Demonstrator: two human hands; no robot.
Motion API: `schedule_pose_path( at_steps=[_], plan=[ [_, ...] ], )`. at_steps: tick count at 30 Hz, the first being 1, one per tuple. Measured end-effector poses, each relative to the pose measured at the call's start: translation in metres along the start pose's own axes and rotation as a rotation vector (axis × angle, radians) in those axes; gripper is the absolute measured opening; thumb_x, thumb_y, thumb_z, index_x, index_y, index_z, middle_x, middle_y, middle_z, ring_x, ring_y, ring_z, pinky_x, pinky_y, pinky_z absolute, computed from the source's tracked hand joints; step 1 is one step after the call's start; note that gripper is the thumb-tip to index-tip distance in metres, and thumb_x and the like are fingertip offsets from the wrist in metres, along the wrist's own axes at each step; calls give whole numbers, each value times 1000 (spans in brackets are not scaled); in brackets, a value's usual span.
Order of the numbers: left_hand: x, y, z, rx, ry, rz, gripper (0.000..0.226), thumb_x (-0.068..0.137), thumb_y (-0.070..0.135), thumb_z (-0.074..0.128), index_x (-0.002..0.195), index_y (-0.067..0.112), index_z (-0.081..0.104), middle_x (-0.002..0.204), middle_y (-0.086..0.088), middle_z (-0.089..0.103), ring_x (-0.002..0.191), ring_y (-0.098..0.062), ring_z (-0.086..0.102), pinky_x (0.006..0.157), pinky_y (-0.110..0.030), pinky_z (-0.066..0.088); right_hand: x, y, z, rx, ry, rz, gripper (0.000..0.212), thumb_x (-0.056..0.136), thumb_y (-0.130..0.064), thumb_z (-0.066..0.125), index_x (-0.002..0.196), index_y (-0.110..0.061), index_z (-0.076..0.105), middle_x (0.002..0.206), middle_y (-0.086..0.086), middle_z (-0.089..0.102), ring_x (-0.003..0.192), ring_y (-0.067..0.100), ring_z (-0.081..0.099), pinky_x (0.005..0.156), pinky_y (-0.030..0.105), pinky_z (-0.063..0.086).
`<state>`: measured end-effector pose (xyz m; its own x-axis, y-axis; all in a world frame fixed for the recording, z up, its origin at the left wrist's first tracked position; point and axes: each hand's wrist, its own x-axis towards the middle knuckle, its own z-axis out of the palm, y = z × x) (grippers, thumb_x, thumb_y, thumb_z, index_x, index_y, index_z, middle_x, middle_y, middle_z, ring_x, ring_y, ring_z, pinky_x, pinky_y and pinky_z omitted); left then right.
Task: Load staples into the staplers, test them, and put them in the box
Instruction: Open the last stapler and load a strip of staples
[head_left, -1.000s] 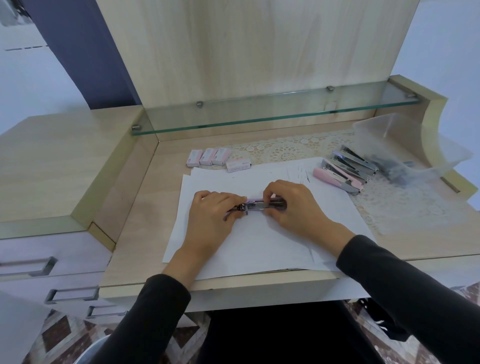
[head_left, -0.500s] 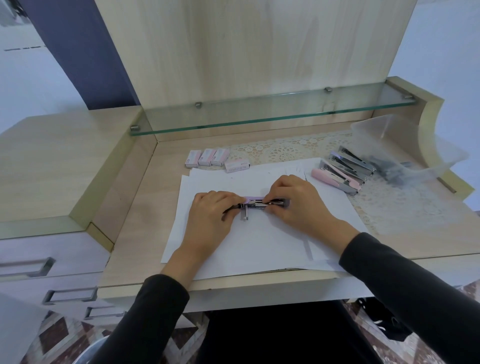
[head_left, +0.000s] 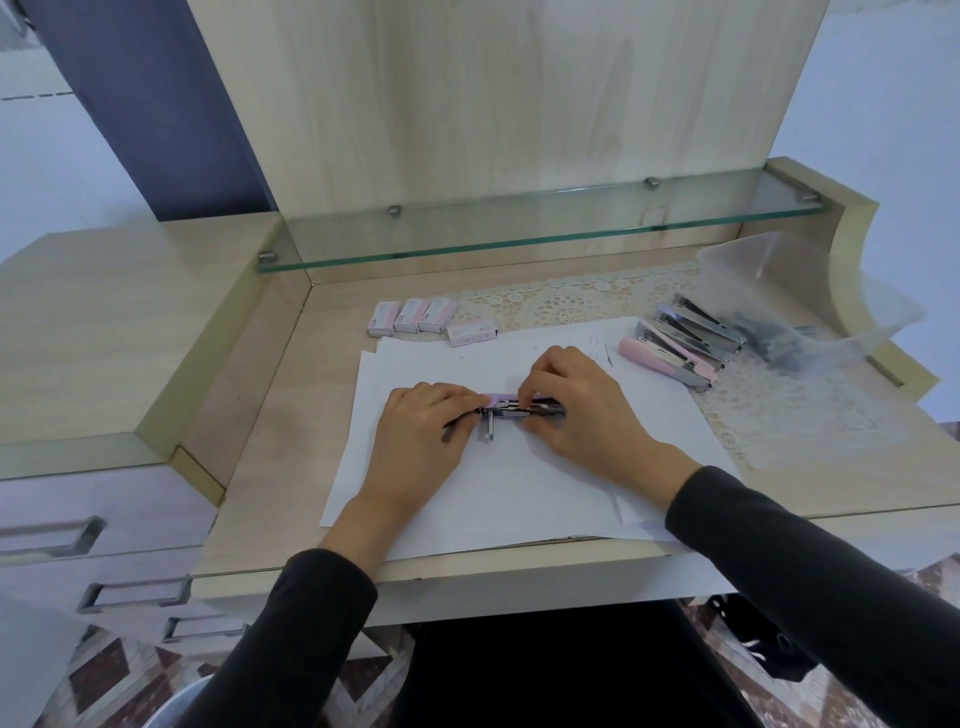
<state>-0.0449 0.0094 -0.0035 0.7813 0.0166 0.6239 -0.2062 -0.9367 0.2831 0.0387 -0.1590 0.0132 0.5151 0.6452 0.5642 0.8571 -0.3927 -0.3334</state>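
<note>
The left hand (head_left: 421, 431) grips the left end of the stapler (head_left: 522, 407) with curled fingers and presses it down on the paper (head_left: 519, 499) in the middle of the desk. Compared with one second ago, the stapler now lies open. A small metal tab (head_left: 486, 428) sticks out below its left end toward the person, and the dark channel shows under the lilac top. The right hand (head_left: 587, 415) has moved from covering the body to pinching the channel with bent fingertips. I judge that the loading step is in progress, and that the test and the packing are not yet done for this stapler. Whether staples are already inside, I cannot tell. On the far left, the drawers (head_left: 104, 499) are smooth and pale with flat metal handles. The staple boxes (head_left: 410, 316) are small pink cardboard blocks, three in a row and one apart. The paper is thin, white and matte. The mat (head_left: 566, 301) is lace with round patterns. The other staplers (head_left: 685, 345) are shiny metal with pink and lilac plastic and lie side by side. The box (head_left: 831, 291) is clear, soft-looking plastic and holds dark objects that are too blurred to name.
</note>
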Motion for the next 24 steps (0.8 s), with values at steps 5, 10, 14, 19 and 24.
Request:
schedule_pose_path(
  at_steps=[5, 10, 14, 19, 24],
  plan=[
    [1, 2, -2, 6, -14, -6, 27, 81, 26, 50, 92, 16, 73, 86, 0, 72, 79, -10, 56, 71, -19, 32, 1, -1, 0, -9, 7, -1, 18, 58, -3, 78, 64, -10, 64, 73, 9, 57, 65, 27, 53, 59, 27, 32],
    [0, 3, -3, 10, -17, -5, 29, 81, 27, 50, 93, 15, 73, 87, -1, 72, 77, -16, 63, 72, -18, 32, 1, -3, 2, -87, 23, 4, 20, 54, -4, 81, 63, -8, 64, 69, 9, 56, 61, 27, 52, 59, 28, 30],
    [0, 3, -1, -3, -7, -14, 29, 80, 27, 50, 92, 14, 73, 86, -1, 71, 80, -10, 53, 71, -19, 32, 1, -4, 5, -143, 69, 19, 23, 49, -3, 84, 60, -9, 64, 64, 8, 56, 57, 27, 53, 60, 27, 31],
    [0, 3, -1, -12, -1, -14, 28, 80, 26, 50, 91, 14, 73, 85, -1, 71, 80, -10, 51, 70, -18, 31, 2, -7, 11, -188, 116, 36, 22, 48, -3, 84, 57, -10, 65, 61, 5, 54, 53, 24, 52, 58, 21, 29],
    [-1, 1, 0, -27, -9, -20, 28, 80, 26, 50, 92, 14, 73, 85, -1, 71, 81, -10, 51, 70, -21, 34, 1, -6, 11, -187, 123, 22, 19, 53, -1, 81, 57, -9, 64, 61, 6, 53, 53, 25, 50, 59, 25, 22]
  ],
)
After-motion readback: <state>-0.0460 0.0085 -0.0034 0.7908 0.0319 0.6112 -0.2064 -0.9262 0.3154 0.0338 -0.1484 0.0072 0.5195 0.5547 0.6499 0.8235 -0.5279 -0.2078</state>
